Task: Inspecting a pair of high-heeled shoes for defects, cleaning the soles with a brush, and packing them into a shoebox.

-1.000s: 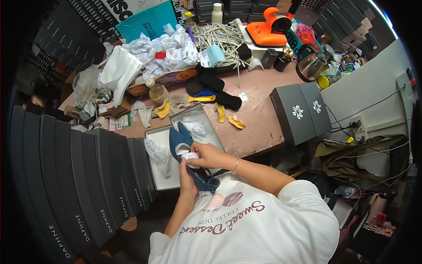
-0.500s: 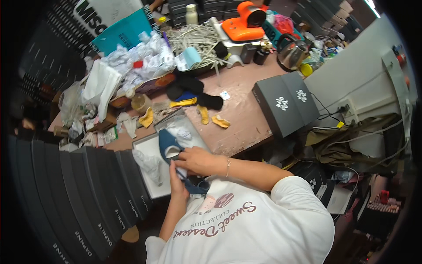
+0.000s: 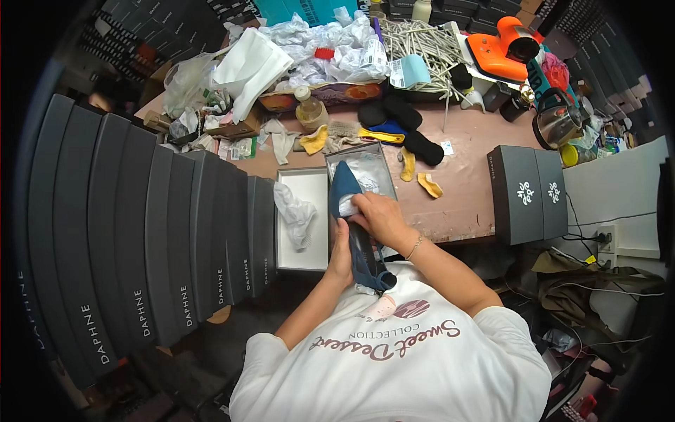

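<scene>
A dark blue pointed high-heeled shoe (image 3: 342, 186) is held over an open grey shoe box (image 3: 304, 184) at the table's near edge, its toe pointing away from me. My left hand (image 3: 342, 253) grips the shoe from below near its middle. My right hand (image 3: 377, 215) rests on top of the shoe, fingers pressing a wad of white paper (image 3: 346, 205) at the shoe's opening. The heel end points toward my chest. A crumpled piece of white paper (image 3: 295, 212) lies in the box's left half.
A row of dark grey shoe boxes (image 3: 140, 232) stands on end to my left. Two closed dark boxes (image 3: 527, 191) sit at the right. Farther back are yellow inserts (image 3: 427, 185), black pads (image 3: 402, 112), a bottle (image 3: 310, 107), white sticks (image 3: 422, 43), an orange tool (image 3: 500, 53) and a kettle (image 3: 555, 123).
Both hands have stayed on the blue shoe with the white paper at its opening. The view has shifted as my head moved.
</scene>
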Motion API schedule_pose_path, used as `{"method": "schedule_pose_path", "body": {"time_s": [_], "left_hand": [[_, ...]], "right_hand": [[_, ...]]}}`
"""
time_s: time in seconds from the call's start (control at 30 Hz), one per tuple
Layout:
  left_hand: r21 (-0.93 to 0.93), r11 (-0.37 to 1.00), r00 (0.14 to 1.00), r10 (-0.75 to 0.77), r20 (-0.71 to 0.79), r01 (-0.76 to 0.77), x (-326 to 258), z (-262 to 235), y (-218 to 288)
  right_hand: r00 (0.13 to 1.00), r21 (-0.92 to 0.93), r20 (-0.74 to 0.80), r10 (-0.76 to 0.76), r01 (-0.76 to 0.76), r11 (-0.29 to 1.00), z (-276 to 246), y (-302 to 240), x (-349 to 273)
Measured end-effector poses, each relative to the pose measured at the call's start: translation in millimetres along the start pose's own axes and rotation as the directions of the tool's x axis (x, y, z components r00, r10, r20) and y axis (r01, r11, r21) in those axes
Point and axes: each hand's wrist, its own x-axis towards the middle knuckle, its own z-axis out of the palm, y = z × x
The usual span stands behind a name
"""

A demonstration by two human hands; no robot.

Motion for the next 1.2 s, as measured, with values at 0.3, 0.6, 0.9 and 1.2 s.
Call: {"method": "schedule_pose_path", "body": {"time_s": [0.3,0.6,0.9,1.2], "left_hand": [[0.077,0.996,0.998,0.056,-0.019,-0.054,-6.3,7.9,9.4],[0.273,0.962,0.969,0.077,-0.236,-0.010,-3.6,5.0,34.6],[0.218,0.976,0.981,0.053,-0.186,-0.011,0.8,14.3,32.5],[0.041,0.993,0.991,-0.104,-0.078,0.108,-14.1,23.6,15.7]], "right_hand": [[0.997,0.213,0.033,0.076,-0.081,0.974,7.6,34.0,32.0],[0.991,0.315,0.134,0.022,-0.063,0.947,20.0,27.8,49.2],[0.994,0.344,0.065,0.086,-0.104,0.933,23.1,32.3,46.9],[0.956,0.252,0.115,0.268,-0.289,0.923,39.8,21.9,21.0]]}}
